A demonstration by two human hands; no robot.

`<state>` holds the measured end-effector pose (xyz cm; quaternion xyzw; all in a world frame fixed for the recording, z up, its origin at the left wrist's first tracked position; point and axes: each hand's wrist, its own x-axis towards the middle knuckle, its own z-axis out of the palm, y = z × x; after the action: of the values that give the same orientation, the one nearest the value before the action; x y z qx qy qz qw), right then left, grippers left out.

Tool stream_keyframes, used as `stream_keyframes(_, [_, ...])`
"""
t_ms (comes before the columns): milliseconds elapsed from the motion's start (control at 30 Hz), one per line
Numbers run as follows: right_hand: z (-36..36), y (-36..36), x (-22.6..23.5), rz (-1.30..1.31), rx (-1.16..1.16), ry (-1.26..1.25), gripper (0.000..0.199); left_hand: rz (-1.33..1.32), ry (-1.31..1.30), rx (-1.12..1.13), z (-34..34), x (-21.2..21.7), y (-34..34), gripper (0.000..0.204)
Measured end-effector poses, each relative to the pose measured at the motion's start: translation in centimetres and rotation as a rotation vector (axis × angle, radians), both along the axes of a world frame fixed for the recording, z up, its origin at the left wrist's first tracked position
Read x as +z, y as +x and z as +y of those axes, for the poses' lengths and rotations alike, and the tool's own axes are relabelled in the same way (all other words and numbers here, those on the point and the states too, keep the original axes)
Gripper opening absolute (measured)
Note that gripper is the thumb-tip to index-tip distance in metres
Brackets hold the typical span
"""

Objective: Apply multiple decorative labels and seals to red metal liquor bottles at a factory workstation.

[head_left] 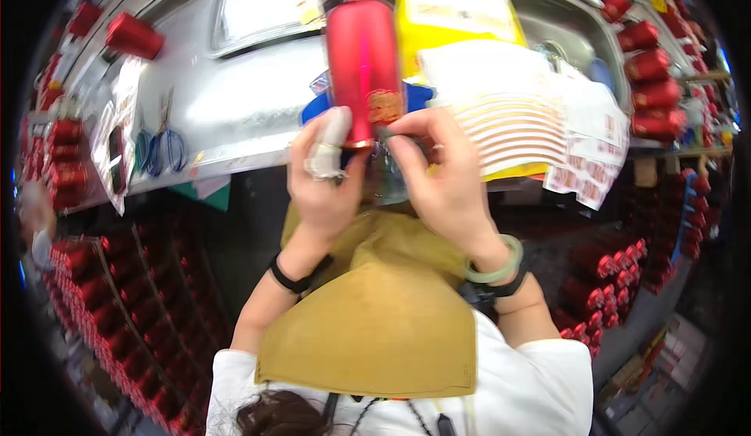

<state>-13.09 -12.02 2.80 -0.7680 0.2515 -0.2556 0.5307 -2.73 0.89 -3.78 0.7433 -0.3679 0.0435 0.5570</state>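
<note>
A shiny red metal cylinder, like a tumbler body (361, 53), lies in front of me with its near end toward my body. It bears a gold emblem (384, 107) near that end. Blue supports (315, 110) show on both sides of it. My left hand (322, 172) closes around the near end from the left; one finger is wrapped in white. At the near end's right side, my right hand (443, 166) has thumb and forefinger pinched together. Something small and dark shows at those fingertips, too blurred to name.
Sheets with curved gold strips (508, 127) lie on yellow material (461, 25) to the right. On the left are scissors (165, 143), a metal tray (266, 41) and a red cylinder (134, 35). Racks of red cylinders (117, 303) stand below and at both sides.
</note>
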Motion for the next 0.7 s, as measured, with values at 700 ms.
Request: stream_keyframes(700, [-29.9,-22.9,-2.7,0.677,-0.660,-0.387,0.028,-0.390,0.234,-0.094,-1.3,3.9,2.8,0.072])
